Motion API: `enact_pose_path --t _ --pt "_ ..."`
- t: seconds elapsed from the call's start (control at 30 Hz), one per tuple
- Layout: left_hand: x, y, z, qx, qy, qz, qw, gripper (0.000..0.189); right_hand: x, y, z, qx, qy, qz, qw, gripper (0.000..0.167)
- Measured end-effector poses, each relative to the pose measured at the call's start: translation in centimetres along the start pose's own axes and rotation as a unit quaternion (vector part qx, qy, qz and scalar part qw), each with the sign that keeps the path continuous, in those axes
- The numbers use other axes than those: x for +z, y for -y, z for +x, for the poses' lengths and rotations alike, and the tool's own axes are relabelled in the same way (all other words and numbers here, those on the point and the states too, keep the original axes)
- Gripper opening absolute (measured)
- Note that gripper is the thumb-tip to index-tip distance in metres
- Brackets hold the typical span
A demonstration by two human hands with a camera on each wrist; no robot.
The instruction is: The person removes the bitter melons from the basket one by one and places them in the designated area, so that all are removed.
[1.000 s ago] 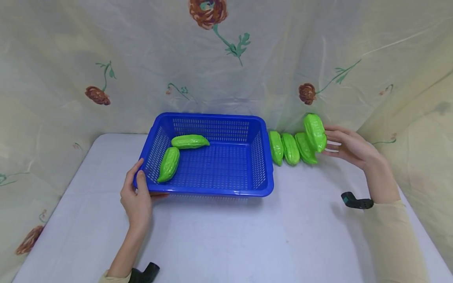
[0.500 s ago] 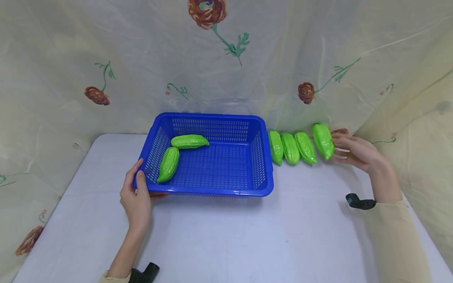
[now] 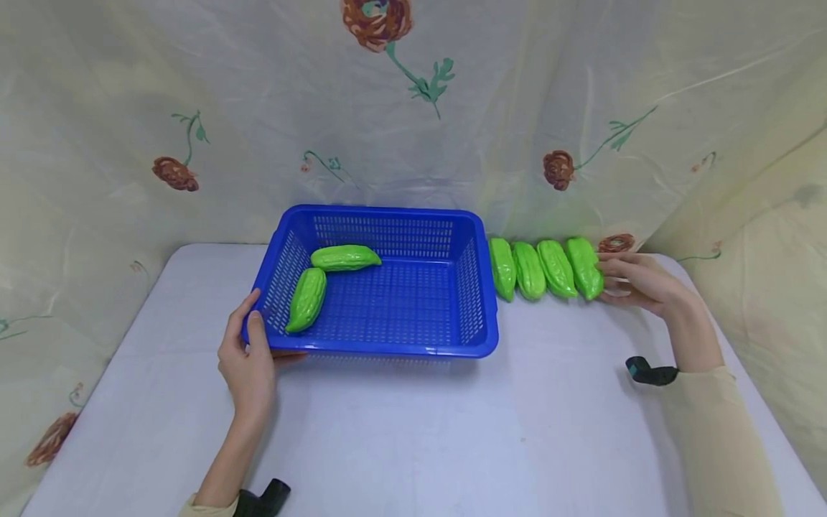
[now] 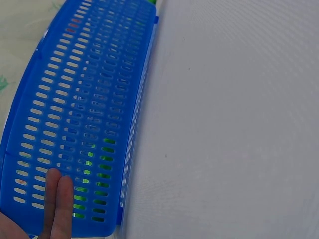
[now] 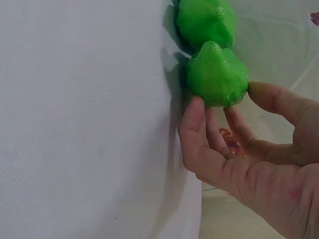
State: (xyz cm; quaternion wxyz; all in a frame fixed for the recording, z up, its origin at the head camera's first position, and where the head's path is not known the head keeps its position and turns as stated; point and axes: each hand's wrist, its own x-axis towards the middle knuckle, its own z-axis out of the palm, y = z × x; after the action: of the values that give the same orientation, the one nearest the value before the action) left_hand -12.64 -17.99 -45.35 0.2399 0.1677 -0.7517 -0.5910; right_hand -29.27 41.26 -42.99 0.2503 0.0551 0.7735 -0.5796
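Note:
A blue plastic basket stands at the middle of the table, two green bitter melons inside: one lies crosswise, the other slants along the left end. My left hand grips the basket's near left corner, thumb at the rim; in the left wrist view two fingers lie flat on its slotted wall. Right of the basket, several bitter melons stand in a row. My right hand holds the rightmost bitter melon with thumb and fingertips, as the right wrist view shows.
Next to the basket's right wall lie the row's other bitter melons, the nearest close to it. Behind the table, with its white cover, hangs a flowered curtain, which also runs down both sides.
My right hand has lowered a bitter melon from above the row to its right end, beside the others. The left hand and the basket have stayed in place.

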Motion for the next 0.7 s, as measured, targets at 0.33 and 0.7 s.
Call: enact_pose_path --t 0.33,0.7 --pt "-0.02 0.04 0.00 0.000 0.001 0.004 1.0000 0.039 0.50 -0.08 -0.08 0.018 -0.014 -0.021 0.9995 0.058" --pt "0.04 -0.05 -0.02 0.001 0.002 -0.022 0.9998 0.040 0.80 0.32 -0.50 0.021 -0.031 -0.053 0.9979 0.055"
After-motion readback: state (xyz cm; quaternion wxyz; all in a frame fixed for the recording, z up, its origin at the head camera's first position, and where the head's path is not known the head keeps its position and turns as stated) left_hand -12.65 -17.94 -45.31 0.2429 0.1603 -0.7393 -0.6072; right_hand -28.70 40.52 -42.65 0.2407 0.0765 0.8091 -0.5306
